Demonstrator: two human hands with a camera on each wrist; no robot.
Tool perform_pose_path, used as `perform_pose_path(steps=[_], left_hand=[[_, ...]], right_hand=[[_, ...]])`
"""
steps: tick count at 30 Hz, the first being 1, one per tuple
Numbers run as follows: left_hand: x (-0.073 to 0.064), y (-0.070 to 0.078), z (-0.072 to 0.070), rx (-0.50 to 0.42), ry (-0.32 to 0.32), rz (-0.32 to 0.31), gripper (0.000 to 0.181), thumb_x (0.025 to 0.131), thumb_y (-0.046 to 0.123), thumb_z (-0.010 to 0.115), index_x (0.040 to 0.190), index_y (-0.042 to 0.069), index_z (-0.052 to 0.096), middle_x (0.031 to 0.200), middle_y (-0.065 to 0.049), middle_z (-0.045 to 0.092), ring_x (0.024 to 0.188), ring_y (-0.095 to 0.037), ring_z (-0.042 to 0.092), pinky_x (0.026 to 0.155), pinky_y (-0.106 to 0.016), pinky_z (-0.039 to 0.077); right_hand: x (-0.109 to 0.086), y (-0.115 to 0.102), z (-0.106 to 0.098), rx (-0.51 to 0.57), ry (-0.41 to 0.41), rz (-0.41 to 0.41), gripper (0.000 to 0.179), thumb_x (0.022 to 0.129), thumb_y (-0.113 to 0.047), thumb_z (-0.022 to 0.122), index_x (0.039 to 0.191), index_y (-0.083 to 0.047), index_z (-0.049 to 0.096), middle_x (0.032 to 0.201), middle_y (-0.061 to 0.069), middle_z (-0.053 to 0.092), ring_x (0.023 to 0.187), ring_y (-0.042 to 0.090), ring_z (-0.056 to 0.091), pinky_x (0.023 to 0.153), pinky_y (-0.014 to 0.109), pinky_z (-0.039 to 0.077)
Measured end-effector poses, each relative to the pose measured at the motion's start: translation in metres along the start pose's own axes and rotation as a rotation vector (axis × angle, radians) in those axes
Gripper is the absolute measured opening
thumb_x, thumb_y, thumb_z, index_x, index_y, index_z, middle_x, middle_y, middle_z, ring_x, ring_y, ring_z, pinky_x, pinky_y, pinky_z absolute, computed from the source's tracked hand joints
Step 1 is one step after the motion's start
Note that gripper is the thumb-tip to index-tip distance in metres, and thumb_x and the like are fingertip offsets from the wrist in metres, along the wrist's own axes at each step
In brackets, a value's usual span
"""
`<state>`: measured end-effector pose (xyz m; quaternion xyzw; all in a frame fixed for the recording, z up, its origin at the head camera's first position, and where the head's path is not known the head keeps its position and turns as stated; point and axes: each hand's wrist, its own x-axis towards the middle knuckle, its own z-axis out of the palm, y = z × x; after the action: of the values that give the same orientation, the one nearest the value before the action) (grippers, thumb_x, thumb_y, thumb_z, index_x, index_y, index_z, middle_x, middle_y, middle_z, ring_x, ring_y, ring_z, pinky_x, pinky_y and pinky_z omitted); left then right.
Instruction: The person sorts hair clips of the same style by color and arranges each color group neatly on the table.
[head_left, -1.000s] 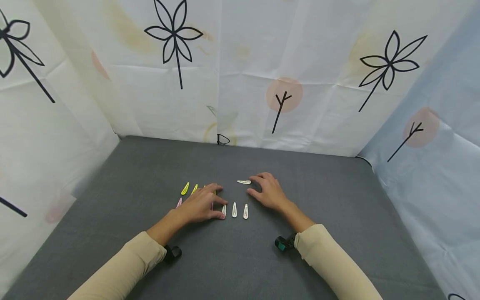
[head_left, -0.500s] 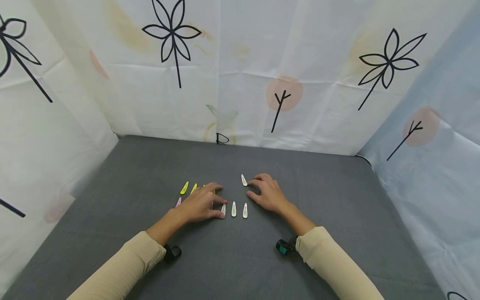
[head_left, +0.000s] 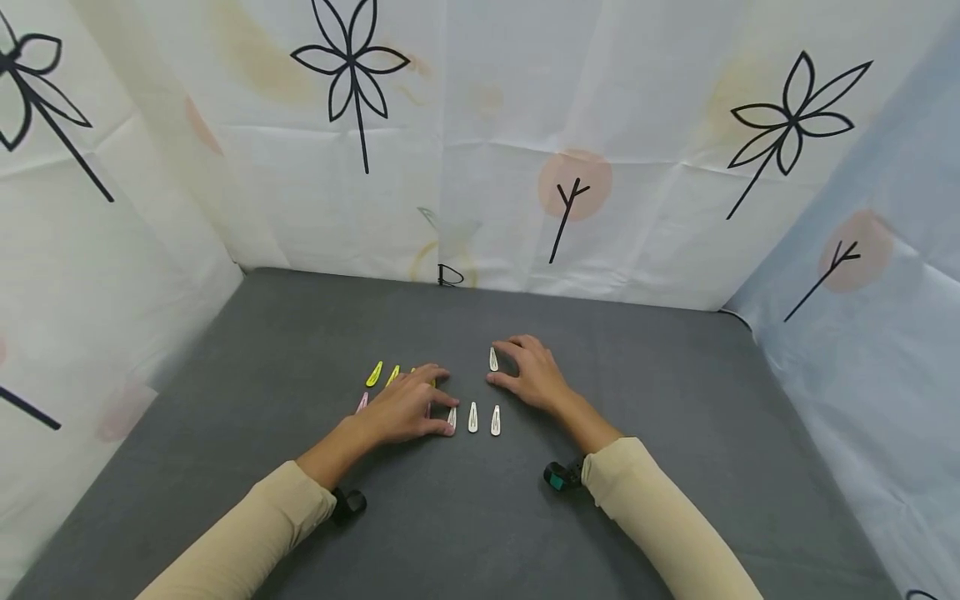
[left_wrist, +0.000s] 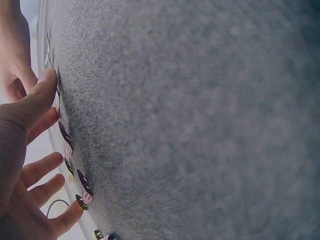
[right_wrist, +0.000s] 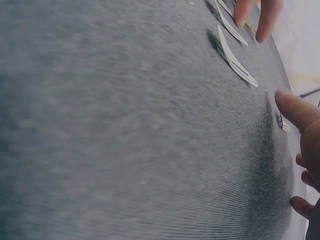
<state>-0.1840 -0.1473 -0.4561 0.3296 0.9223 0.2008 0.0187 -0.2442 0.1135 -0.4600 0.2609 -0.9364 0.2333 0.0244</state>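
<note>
In the head view, two white snap hair clips, a middle one [head_left: 472, 417] and a right one [head_left: 496, 421], lie parallel on the grey cloth. My left hand [head_left: 408, 407] rests over the left end of that row, its thumb and index finger at the two ends of a third white clip [head_left: 452, 418]. Beyond the row, another white hair clip [head_left: 493, 359] points away from me. My right hand [head_left: 534, 372] is beside it, index finger near its far end and thumb near its close end. In the right wrist view, the thumb [right_wrist: 295, 107] appears apart from this clip [right_wrist: 284, 123].
Yellow hair clips [head_left: 374, 374] and pink ones [head_left: 363, 402] lie left of the white row, partly covered by the left hand. The grey table [head_left: 480, 525] extends around them. Patterned white cloth [head_left: 487, 108] hangs behind and at both sides.
The far white clip has turned from lying sideways to pointing straight away from me. My right fingers have shifted slightly left around it; my left hand has stayed in place.
</note>
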Motion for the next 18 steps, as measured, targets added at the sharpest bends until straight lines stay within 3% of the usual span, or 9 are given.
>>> perform_pose_path(steps=[9, 18], left_hand=[[0.001, 0.0, 0.0, -0.006, -0.002, 0.009, 0.042, 0.084, 0.041, 0.083, 0.116, 0.015, 0.079, 0.143, -0.019, 0.054, 0.138, -0.035, 0.044, 0.101, -0.063, 0.04], [0.0, -0.001, 0.0, -0.003, -0.009, 0.01, 0.041, 0.084, 0.041, 0.083, 0.116, 0.015, 0.079, 0.143, -0.019, 0.054, 0.139, -0.035, 0.043, 0.1, -0.062, 0.041]], right_hand=[[0.008, 0.011, -0.009, -0.027, -0.065, -0.035, 0.062, 0.09, -0.041, 0.078, 0.143, -0.013, 0.06, 0.141, 0.017, 0.053, 0.136, 0.035, 0.042, 0.101, 0.062, 0.037], [0.014, 0.011, -0.012, -0.033, -0.122, -0.009, 0.058, 0.091, -0.039, 0.077, 0.141, -0.015, 0.062, 0.147, 0.02, 0.049, 0.14, 0.037, 0.038, 0.104, 0.065, 0.033]])
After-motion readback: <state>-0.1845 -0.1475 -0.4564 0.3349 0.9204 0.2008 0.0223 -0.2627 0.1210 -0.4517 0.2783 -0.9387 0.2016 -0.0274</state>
